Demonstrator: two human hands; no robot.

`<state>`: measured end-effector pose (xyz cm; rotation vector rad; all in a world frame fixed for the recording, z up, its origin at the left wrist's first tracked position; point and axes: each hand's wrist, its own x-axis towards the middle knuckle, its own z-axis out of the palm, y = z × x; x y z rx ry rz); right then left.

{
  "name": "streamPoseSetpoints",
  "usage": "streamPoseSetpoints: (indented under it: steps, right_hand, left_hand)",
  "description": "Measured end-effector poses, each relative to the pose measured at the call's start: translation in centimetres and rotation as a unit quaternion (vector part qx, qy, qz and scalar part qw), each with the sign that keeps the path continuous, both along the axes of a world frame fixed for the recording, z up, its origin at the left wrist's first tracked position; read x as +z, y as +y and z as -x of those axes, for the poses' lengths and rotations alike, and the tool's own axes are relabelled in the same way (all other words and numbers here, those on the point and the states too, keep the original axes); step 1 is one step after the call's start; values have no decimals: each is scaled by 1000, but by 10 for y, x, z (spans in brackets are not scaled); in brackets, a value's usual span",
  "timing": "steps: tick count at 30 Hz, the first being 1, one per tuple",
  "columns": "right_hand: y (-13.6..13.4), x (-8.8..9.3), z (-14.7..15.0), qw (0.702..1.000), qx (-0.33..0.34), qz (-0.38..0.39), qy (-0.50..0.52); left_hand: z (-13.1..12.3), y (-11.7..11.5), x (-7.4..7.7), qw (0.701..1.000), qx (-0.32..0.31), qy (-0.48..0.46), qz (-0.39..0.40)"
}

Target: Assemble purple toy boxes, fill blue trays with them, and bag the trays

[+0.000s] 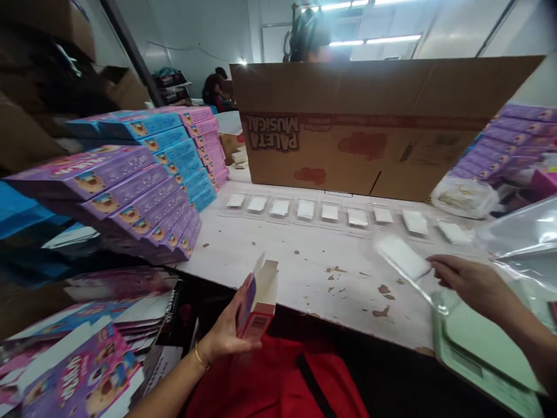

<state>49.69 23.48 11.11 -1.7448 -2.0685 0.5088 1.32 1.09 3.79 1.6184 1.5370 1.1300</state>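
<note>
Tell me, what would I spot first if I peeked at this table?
Probably the big cardboard box standing across the far side of the table, and the leaning stacks of purple and blue boxes on the left. The left hand holds a small open carton while the right hand pinches a clear packet.

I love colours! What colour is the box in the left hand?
The box is purple with a red end; head view.
</note>
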Motion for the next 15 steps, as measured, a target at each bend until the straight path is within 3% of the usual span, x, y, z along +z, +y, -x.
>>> streamPoseSetpoints:
  steps: [4,7,11,15]
  right_hand:
    - [-52,23,100,984,178,21,24]
    - [-78,38,154,958,286,-25,-14]
    - [-95,44,189,919,385,-67,-51]
    - [-101,46,217,895,437,-64,-65]
  left_hand:
    - [5,-6,-3,998,-47,46,-23]
    - [10,-14,1,995,-61,78,-21]
    - [21,-24,12,984,-92,147,-27]
    - [32,-29,23,970,-127,202,-47]
